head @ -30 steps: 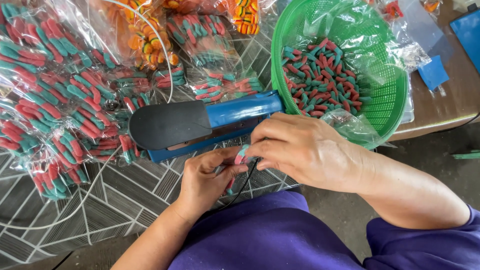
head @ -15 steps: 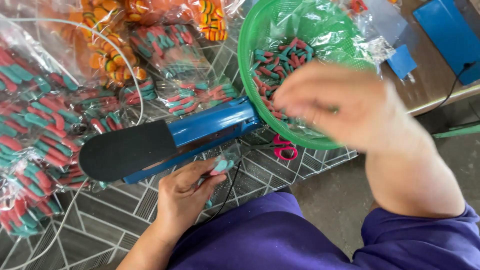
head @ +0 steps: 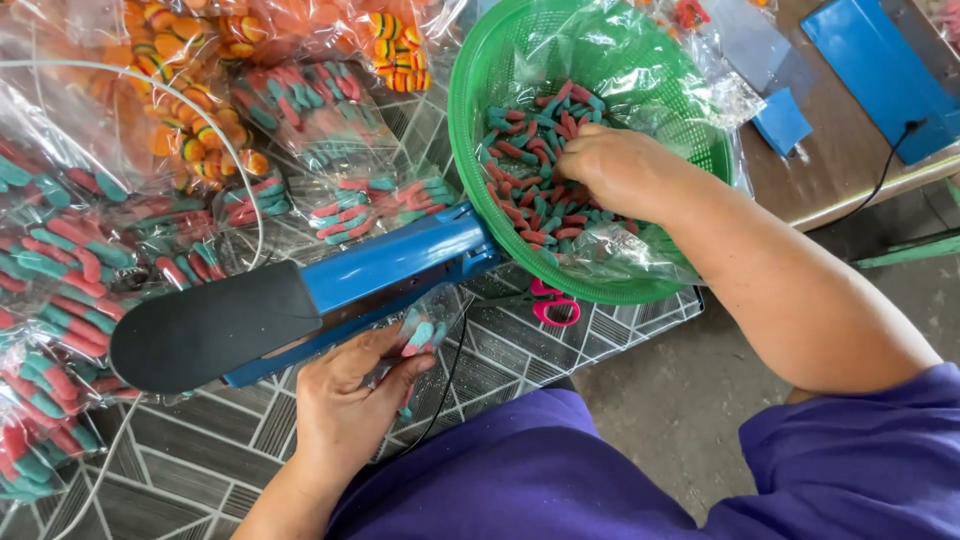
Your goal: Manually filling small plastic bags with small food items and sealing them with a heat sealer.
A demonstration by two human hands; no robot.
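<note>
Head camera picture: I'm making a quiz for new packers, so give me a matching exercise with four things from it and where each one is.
Things:
1. right hand
2. left hand
3. pink scissors
4. blue sealer

Places:
A. on the table, under the green basket's near edge
B. holding a small clear bag of candies
C. across the table, between the filled bags and the person
D. in the basket, on the loose candies

Pairs: 1-D, 2-B, 3-A, 4-C
</note>
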